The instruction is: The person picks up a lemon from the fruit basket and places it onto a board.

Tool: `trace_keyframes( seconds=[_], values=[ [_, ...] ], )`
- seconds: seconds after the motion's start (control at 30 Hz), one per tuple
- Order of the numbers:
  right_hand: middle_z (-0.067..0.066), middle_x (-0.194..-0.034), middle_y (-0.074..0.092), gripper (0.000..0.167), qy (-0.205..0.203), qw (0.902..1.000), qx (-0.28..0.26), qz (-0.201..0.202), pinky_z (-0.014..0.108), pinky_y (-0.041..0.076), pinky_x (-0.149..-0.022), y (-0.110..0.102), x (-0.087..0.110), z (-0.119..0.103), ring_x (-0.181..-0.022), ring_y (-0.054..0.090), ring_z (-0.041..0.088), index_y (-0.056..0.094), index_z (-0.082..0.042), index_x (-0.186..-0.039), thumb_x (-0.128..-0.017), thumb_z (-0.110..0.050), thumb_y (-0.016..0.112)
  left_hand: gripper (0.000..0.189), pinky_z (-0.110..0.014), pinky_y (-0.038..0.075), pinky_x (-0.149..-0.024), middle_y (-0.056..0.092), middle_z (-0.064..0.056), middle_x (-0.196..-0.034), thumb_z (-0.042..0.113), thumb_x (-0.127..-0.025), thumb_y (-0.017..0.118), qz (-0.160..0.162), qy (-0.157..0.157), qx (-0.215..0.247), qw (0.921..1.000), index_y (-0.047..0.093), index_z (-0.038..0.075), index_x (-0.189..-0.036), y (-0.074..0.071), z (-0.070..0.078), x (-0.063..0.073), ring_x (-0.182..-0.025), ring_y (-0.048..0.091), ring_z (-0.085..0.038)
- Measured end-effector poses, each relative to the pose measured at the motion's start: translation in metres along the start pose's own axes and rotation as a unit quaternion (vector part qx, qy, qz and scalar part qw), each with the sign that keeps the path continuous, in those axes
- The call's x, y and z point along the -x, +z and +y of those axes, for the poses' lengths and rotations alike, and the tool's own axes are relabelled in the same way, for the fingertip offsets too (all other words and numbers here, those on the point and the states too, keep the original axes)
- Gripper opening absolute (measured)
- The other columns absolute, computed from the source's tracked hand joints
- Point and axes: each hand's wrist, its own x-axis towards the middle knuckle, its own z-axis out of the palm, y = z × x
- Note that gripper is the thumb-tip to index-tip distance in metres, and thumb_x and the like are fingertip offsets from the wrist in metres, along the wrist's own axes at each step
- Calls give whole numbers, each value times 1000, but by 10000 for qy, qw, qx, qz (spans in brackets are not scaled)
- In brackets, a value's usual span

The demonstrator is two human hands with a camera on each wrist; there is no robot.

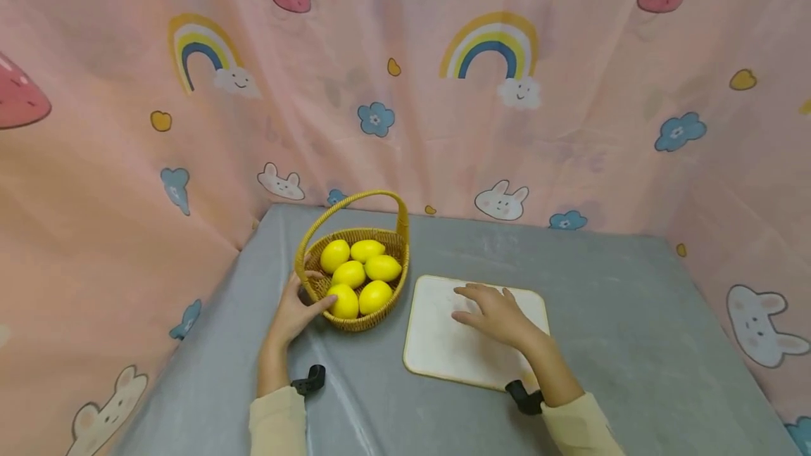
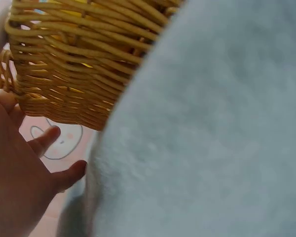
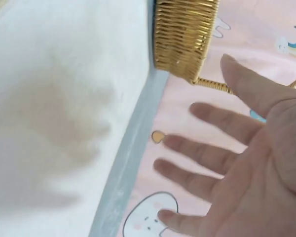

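Observation:
A yellow-brown wicker basket (image 1: 357, 324) with a tall arched handle stands on the table's left side, and several yellow lemons (image 1: 348, 274) lie in it. My left hand (image 1: 294, 312) holds the basket at its left rim, with the thumb over the rim beside the front-left lemon. In the left wrist view, two fingers of that hand (image 2: 19, 163) stick out past the woven wall. Over a white rectangular board (image 1: 437, 343) hovers my right hand (image 1: 497, 315), its fingers spread and holding nothing. Its shadow falls on the board in the right wrist view.
Grey cloth covers the table (image 1: 621, 329). A pink printed curtain (image 1: 418, 153) hangs around the back and both sides. Black wrist mounts (image 1: 310, 380) are strapped on both forearms.

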Motion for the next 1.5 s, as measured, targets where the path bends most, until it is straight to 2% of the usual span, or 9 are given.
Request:
trace_keyframes(
  seconds=[0.17, 0.37, 0.47, 0.6, 0.73, 0.87, 1.03, 1.27, 1.5],
  values=[
    [18, -136, 60, 45, -584, 9897, -1308, -73, 59, 38, -104, -1, -33, -13, -129, 51, 40, 59, 2, -134, -95, -19, 67, 37, -63, 11, -114, 18, -20, -163, 6, -84, 78, -29, 61, 108, 9999, 52, -8, -105, 0, 21, 5, -148, 14, -43],
    [25, -133, 59, 45, -1287, 9600, -2407, -622, 59, 39, -103, 14, -79, -42, -123, 55, 41, 58, 6, -133, -92, -6, 69, 34, -61, 10, -115, 17, -23, -162, 7, -86, 77, -69, 132, 174, 9997, 51, -11, -100, 0, 26, 7, -148, 15, -43],
    [29, -131, 59, 44, -1482, 9449, -2808, -797, 59, 42, -101, 26, -99, -56, -121, 55, 45, 59, 7, -131, -89, 1, 69, 30, -62, 11, -114, 20, -18, -162, 8, -88, 75, -1, 222, 324, 9992, 52, -8, -98, 2, 8, 2, -148, 16, -41],
    [29, -127, 61, 43, -1623, 9365, -2986, -868, 58, 43, -100, 43, -119, -68, -119, 57, 46, 60, 10, -128, -87, 4, 70, 25, -62, 10, -114, 25, -13, -162, 7, -89, 73, 68, 370, 475, 9982, 53, -5, -97, 3, -14, -6, -148, 18, -37],
    [26, -125, 63, 42, -1666, 9369, -2917, -965, 53, 46, -99, 60, -131, -79, -117, 59, 41, 61, 11, -127, -86, 3, 71, 21, -62, 7, -114, 24, -18, -161, 0, -89, 70, 50, 521, 569, 9970, 53, -9, -97, 3, -9, -6, -148, 17, -40],
    [22, -126, 64, 42, -1722, 9376, -2820, -1083, 46, 47, -101, 73, -138, -89, -120, 58, 35, 63, 9, -126, -85, 3, 72, 19, -64, 6, -114, 21, -25, -160, -5, -88, 67, -27, 540, 624, 9966, 52, -13, -97, 1, 11, -2, -147, 14, -44],
    [14, -125, 66, 41, -1685, 9509, -2363, -1079, 39, 47, -100, 84, -143, -96, -119, 58, 27, 66, 3, -124, -84, 2, 74, 19, -64, 7, -114, 19, -28, -160, -5, -88, 67, -88, 438, 545, 9975, 51, -13, -96, -2, 24, 2, -148, 13, -45],
    [11, -128, 64, 45, -1883, 9589, -1572, -1425, 32, 44, -101, 87, -148, -101, -121, 56, 23, 67, -1, -125, -81, 4, 73, 18, -65, 8, -113, 21, -20, -162, -3, -88, 68, 48, 525, 603, 9968, 53, -7, -97, -1, -6, -2, -148, 13, -42],
    [11, -140, 57, 54, -2239, 9554, -545, -1848, 30, 40, -105, 91, -153, -103, -130, 50, 23, 66, -3, -129, -77, 9, 71, 20, -60, 12, -111, 23, -16, -162, 0, -89, 68, 79, 476, 767, 9959, 52, -6, -98, -1, -13, 0, -147, 17, -39]
  ],
)
